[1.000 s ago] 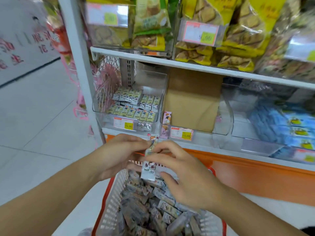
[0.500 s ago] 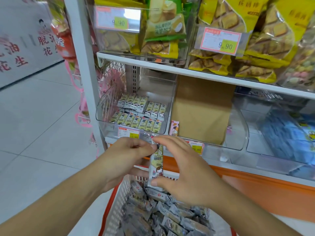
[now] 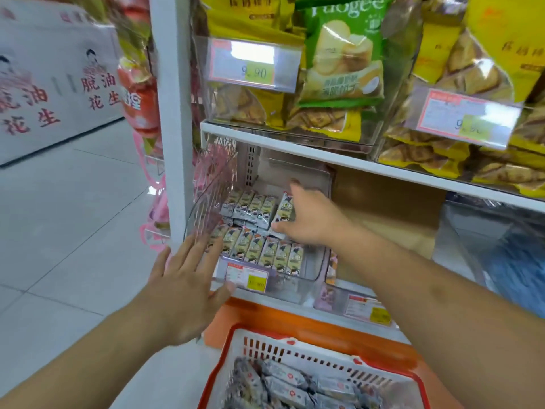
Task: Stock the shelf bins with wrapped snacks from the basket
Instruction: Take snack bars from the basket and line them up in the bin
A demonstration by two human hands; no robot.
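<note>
While the right hand point(image 3: 309, 218) reached into the clear plastic shelf bin point(image 3: 306, 278) at the centre of the frame, its curled fingers pinched a small wrapped snack packet point(image 3: 283, 212) with a cartoon figure and pale green panel, held tilted at the right end of the bin's back row. That bin held two neat rows of matching silver-and-green wrapped snacks point(image 3: 259, 252), standing side by side, with a pink-and-yellow price tag point(image 3: 247, 277) on its front wall. Toward lower left of centre, the left hand point(image 3: 185, 287) hovered flat with fingers spread apart, gripping nothing, just before the bin's left front corner. Along the bottom edge of the frame sat a red-rimmed white slotted plastic basket point(image 3: 298, 354) holding a loose heap of grey wrapped snacks point(image 3: 283, 385). In the upper half, clear bins above the white shelf point(image 3: 383, 168) contained yellow and green biscuit bags point(image 3: 339, 63).
</note>
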